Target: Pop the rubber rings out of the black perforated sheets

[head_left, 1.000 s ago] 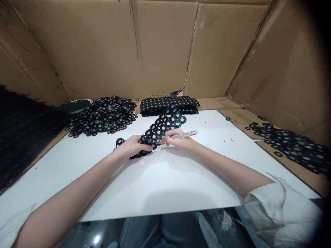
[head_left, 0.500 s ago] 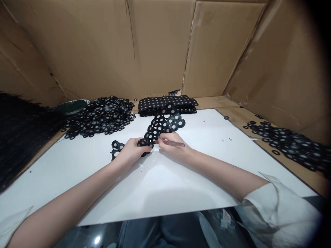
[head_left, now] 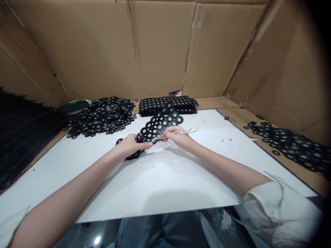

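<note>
Two hands meet over the white board, both pinching shut. The left hand clamps the near end of a black sheet of joined rings, thumb on top, keeping it lifted and taut, a good way, it seems, to steady the rings for the other hand. The right hand closes round a clear, pinkish pen-like tool, its tip laid against the sheet's edge and its tail pointing right. The sheet rises away from the fingers toward the back. Behind it lies a flat stack of whole sheets. Loose rings heap at back left, more spread at right on cardboard. Cardboard walls enclose everything.
</note>
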The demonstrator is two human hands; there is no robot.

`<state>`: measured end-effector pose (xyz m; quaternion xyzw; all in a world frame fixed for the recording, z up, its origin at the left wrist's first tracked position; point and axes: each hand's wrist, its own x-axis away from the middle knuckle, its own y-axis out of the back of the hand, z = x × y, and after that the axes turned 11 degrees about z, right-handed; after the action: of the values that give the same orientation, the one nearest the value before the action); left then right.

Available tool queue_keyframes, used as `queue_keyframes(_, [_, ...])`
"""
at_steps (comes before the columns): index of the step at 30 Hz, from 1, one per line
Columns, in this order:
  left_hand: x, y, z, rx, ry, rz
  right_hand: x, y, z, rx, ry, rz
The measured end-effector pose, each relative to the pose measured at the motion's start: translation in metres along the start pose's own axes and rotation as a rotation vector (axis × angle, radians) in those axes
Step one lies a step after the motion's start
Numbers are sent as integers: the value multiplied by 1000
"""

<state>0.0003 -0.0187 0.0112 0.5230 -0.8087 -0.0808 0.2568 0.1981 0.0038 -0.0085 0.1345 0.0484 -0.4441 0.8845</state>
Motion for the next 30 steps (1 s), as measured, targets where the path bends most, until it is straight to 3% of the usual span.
queue_keyframes(5, [0,-2,3,-92,-36,-64,3,-4,0,1,-8,-21])
queue_keyframes(13, [1,-6,0,127,-96,-58,9,-10,-3,171,-27,-51])
queue_keyframes(21, [2,-23,4,62,-71,-237,11,-20,-9,443,38,-69])
queue_keyframes(25, [2,-33,10,-46,-135,-324,11,-28,-10,562,62,-118])
queue_keyframes(30, [8,-36,3,4,-148,-226,10,-27,-8,569,75,-138])
